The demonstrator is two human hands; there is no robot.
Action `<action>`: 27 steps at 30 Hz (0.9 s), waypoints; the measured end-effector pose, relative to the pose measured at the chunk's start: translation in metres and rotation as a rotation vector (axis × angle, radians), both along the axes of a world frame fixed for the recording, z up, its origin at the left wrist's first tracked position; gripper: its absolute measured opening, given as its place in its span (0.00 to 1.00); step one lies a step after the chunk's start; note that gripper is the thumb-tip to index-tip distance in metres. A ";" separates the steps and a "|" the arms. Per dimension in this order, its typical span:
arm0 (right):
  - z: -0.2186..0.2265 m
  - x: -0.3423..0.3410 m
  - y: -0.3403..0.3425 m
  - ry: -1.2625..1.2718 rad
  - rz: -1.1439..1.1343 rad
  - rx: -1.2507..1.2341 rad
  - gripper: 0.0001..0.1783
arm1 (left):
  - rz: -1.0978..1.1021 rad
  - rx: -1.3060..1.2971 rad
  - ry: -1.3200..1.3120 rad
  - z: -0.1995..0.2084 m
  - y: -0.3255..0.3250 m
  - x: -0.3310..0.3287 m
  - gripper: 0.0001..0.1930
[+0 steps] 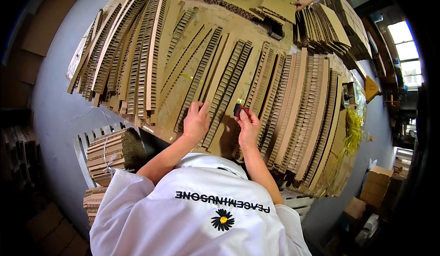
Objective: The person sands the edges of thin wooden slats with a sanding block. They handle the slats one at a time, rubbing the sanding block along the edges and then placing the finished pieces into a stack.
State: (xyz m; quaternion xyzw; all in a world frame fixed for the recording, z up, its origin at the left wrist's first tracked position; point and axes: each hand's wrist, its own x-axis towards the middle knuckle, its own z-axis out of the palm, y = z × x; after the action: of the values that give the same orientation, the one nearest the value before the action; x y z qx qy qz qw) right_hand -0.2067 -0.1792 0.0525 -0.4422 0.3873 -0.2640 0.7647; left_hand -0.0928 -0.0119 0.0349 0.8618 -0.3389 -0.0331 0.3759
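Long strips of honeycomb cardboard (231,79) lie side by side across the worktable in front of me. My left hand (197,122) is over the near part of the middle strips, its fingers bent and drawn together; what is between them, if anything, is hidden. In my right hand (250,128) is a small black-and-red object (240,110), pinched between thumb and fingers, with a yellowish bit at its far end. Its exact kind does not show. Just right of that hand lies a dense row of strips (293,104). To the left, more strips (133,49) fan out unevenly.
Across the table, another person's hand (300,4) touches a flat cardboard sheet (279,4) beside stacked sheets (323,26). Yellow-green twine (353,127) hangs at the right edge. A tied bundle of strips (110,153) rests on a pallet at the lower left.
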 end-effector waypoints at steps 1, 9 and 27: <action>-0.001 -0.001 -0.004 -0.003 0.003 -0.001 0.13 | -0.038 -0.022 0.028 0.002 -0.003 0.001 0.24; 0.007 0.002 -0.019 -0.030 0.061 -0.025 0.13 | -0.003 0.355 -0.104 -0.015 -0.006 -0.001 0.26; -0.004 -0.008 -0.008 -0.016 0.100 -0.010 0.12 | 0.315 0.370 -0.029 -0.016 0.011 0.056 0.19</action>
State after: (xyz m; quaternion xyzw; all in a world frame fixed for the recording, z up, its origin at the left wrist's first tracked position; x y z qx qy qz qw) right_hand -0.2150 -0.1876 0.0480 -0.4626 0.3571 -0.2307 0.7780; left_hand -0.0364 -0.0006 0.0185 0.9585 -0.1941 -0.0231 0.2073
